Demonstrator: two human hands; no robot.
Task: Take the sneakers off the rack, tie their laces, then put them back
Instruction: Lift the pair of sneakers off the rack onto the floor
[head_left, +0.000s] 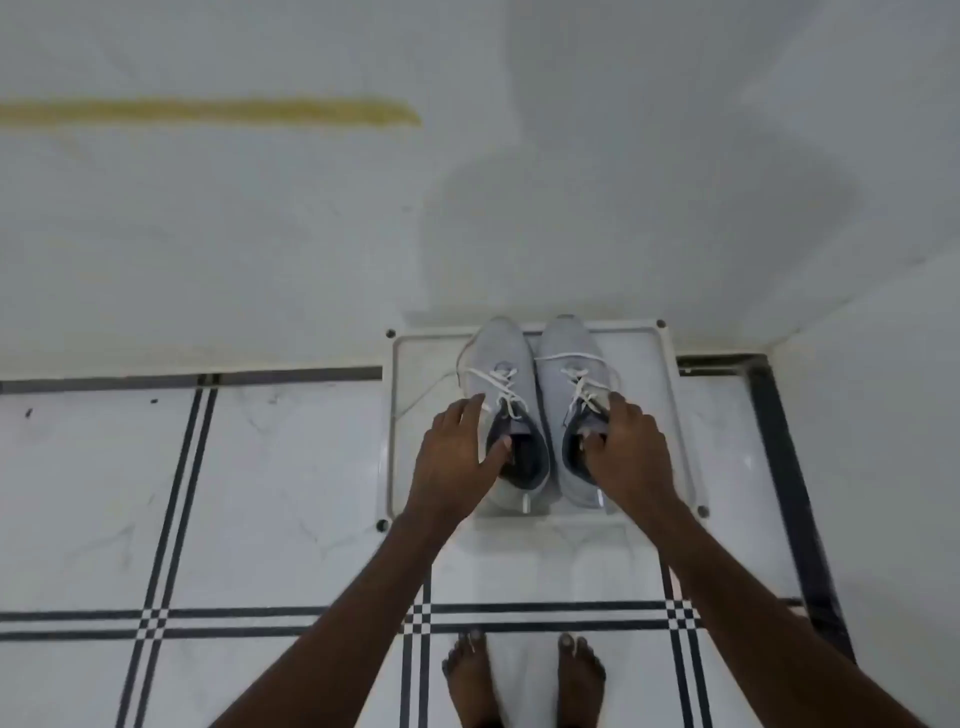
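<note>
On the white rack (670, 415), which sits on the tiled floor (291, 467) against the pale wall (311, 234), I see the two grey sneakers side by side, toes pointing to the wall and heels toward me. My left hand (457, 452) is on the left sneaker (511, 364): the thumb dips into the dark opening at the collar while the fingers (470, 408) lie along the outer side, so the hand is narrowed around the shoe's edge, though I cannot tell how firmly it grips. My right hand (631, 447) is on the right sneaker (563, 353) in a mirrored way, thumb tucked into the opening and the fingers curled over the outer side by the laces. Both shoes rest flat on the rack, touching or nearly touching each other along their inner sides. The white laces (498, 387) on the left shoe are loose, with one strand trailing off onto the rack surface to the left; the right shoe's laces also lie untied, a strand stretched across the top. Below, my bare feet (524, 675) stand on the floor, well short of the rack. A yellow stripe (208, 111) runs across the wall at the upper left.
</note>
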